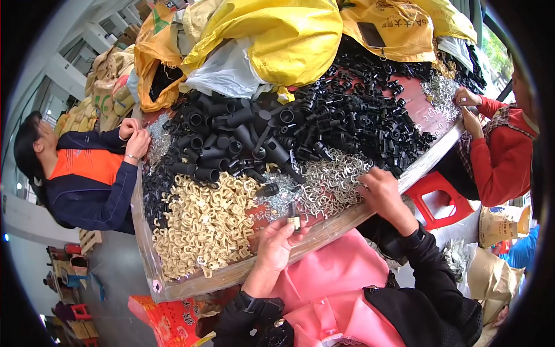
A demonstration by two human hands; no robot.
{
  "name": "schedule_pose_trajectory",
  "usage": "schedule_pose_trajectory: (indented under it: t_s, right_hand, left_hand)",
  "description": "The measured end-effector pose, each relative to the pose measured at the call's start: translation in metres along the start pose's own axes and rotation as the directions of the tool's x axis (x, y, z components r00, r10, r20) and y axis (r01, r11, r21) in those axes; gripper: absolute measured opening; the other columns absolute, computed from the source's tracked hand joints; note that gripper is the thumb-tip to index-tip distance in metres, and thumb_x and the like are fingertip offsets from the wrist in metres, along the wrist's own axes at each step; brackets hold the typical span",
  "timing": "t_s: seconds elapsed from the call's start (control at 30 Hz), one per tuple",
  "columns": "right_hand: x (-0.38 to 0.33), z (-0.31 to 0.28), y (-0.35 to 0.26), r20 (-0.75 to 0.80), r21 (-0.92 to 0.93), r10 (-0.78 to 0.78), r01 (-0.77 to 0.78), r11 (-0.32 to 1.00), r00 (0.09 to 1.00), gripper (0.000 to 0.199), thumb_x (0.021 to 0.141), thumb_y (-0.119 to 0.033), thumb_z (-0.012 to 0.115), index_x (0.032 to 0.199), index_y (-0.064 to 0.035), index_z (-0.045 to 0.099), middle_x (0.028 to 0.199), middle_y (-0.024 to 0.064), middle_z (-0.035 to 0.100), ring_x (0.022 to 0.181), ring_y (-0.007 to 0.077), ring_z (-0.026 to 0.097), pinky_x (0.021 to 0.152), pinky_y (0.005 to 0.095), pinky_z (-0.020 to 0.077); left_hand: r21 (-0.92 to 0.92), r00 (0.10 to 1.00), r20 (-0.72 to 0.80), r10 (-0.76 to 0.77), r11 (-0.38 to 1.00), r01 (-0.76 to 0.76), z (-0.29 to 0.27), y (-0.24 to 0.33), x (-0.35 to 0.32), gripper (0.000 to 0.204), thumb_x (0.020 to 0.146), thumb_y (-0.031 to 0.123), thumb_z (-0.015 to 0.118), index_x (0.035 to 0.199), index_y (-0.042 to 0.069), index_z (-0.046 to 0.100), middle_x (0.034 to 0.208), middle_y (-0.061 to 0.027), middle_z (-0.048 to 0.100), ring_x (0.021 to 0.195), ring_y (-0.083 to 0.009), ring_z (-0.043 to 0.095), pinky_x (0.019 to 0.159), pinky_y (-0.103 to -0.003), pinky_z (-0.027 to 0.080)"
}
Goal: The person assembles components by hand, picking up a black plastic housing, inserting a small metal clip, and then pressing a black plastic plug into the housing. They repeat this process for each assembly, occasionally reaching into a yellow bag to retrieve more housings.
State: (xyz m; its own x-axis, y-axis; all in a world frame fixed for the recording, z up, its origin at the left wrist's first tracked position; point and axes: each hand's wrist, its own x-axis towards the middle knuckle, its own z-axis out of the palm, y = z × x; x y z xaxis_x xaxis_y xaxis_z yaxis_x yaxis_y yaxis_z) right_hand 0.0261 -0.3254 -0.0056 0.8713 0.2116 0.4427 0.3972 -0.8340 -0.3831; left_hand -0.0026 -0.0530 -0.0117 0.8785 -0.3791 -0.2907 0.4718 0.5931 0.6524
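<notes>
My left hand [276, 246] is closed at the table's near edge, pinching a small cream plastic piece [294, 222] with a dark part sticking up from it. At the right edge of a heap of bent silver metal hooks [332, 182], the fingers of my right hand [383, 192] are curled together; whatever they hold is hidden. A big pile of cream curved plastic pieces [202, 225] lies left of my left hand. Between the cream pile and the hooks are small shiny metal bits [279, 194]. Black tubular plastic parts [245, 136] are heaped beyond.
The red table has a wooden rim [341, 228]. One person [87, 168] works at the left side, another [500, 144] at the right. Yellow sacks [277, 40] and a phone [371, 34] lie at the back. A red stool [440, 199] stands under the right side.
</notes>
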Motion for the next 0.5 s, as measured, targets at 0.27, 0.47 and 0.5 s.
schedule_pose_trajectory:
  t_s: [0.27,0.47,0.5]
  right_hand:
    - [0.007,0.001,0.054,-0.046,-0.283,-0.003,-0.010,0.959,0.999,0.011,0.067,-0.009,0.058,0.074,-0.0030,0.052,0.072,0.0103,0.047,0.063,0.0284,0.048,0.053,0.0348,0.0391]
    - [0.011,0.015,0.058,-0.098,-0.255,0.024,-0.048,0.966,0.995,0.011,0.073,-0.013,0.054,0.071,-0.0039,0.049,0.069,0.0094,0.046,0.063,0.0251,0.049,0.054,0.0320,0.0388]
    - [0.011,0.016,0.056,-0.151,-0.072,0.149,-0.161,0.984,0.977,0.011,0.075,-0.014,0.053,0.072,-0.0041,0.050,0.069,0.0083,0.047,0.063,0.0227,0.049,0.054,0.0307,0.0394]
  left_hand:
    - [-0.081,0.997,-0.036,0.066,0.994,-0.069,-0.012,-0.003,-0.021,0.018,0.080,0.006,0.050,0.096,-0.001,0.052,0.089,-0.0136,0.058,0.077,-0.0203,0.059,0.064,-0.024,0.049]
    - [-0.071,0.999,-0.039,0.003,0.997,-0.006,-0.016,-0.014,-0.024,0.015,0.080,0.007,0.051,0.093,0.000,0.052,0.089,-0.0141,0.057,0.078,-0.0207,0.059,0.063,-0.024,0.050]
    - [-0.069,0.999,-0.034,0.007,0.998,-0.010,-0.016,-0.012,-0.022,0.015,0.080,0.007,0.051,0.093,0.000,0.052,0.089,-0.0141,0.057,0.078,-0.0207,0.059,0.063,-0.024,0.050]
